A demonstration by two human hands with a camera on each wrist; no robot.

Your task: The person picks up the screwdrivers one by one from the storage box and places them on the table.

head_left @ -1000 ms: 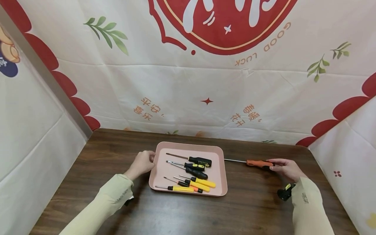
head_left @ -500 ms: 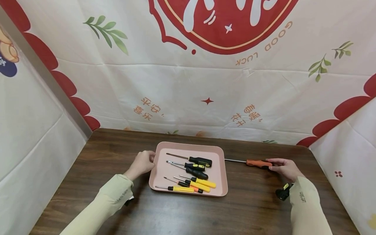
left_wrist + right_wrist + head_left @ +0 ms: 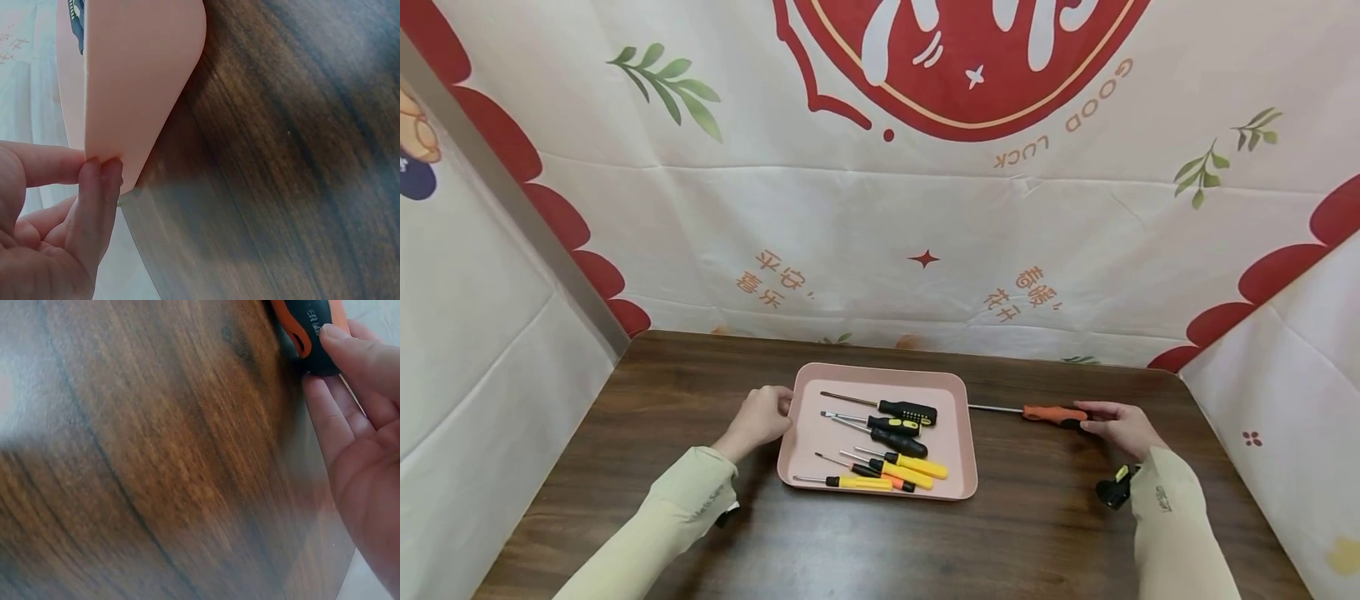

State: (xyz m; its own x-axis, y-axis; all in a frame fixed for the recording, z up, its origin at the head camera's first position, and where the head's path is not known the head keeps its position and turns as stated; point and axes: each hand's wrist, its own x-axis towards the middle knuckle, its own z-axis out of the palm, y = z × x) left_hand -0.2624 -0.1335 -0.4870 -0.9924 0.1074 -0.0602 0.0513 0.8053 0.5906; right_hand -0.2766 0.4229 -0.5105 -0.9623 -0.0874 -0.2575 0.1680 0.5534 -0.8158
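Fingers of the left hand (image 3: 756,423) pinch the edge of the pink tray (image 3: 953,437), probably steadying it under 7 screwdrivers (image 3: 898,443), while those of the right hand (image 3: 1122,428) grip the orange screwdriver (image 3: 1041,413) just beside it by the handle end, leaving its shaft free.

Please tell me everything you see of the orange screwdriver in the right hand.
The screwdriver has an orange and black handle, seemingly plastic, with pale lettering, and a straight metallic shaft. It is right of the tray, shaft pointing towards it; whether they touch is unclear. The right hand pinches the handle's black end.
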